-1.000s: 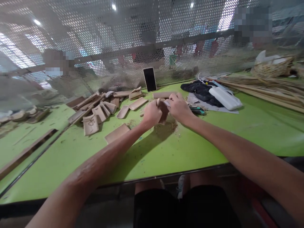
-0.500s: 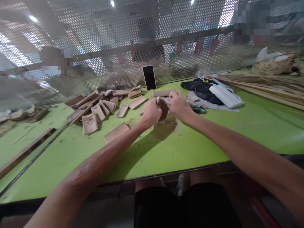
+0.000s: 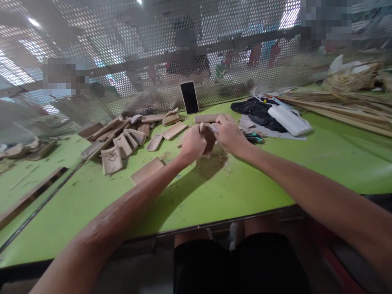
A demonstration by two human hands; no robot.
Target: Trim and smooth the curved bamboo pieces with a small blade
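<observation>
- My left hand (image 3: 192,143) and right hand (image 3: 228,134) both clasp one curved wooden piece (image 3: 209,139), mid-table (image 3: 245,183); bare green surface lies nearer me.
- My fingers hide the piece's far edge.

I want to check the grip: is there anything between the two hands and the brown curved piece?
Nothing visible. The left hand and the right hand both grip the curved piece directly, above the shavings.
</observation>
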